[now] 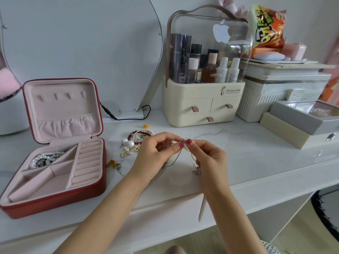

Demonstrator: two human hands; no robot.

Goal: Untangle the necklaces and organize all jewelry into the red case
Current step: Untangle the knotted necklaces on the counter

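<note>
Both hands, the left hand [156, 154] and right hand [207, 156], pinch a thin tangled necklace [177, 158] raised above the white table [247, 162]. Left of them sits the open red case [55, 162], pearls [45, 159] inside; loose jewelry [134, 142] lies between.

1. Pretty bright, soft, even daylight, no harsh shadows anywhere.
2. Only faint shadows under the hands [183, 156] on the white table [256, 162].
3. Some glare on the clear cover of the cosmetics organizer [211, 33].
4. Wide-angle bending at the edges, with the right edge smeared and blurry.
5. Centre is reasonably sharp, slightly soft overall.
</note>
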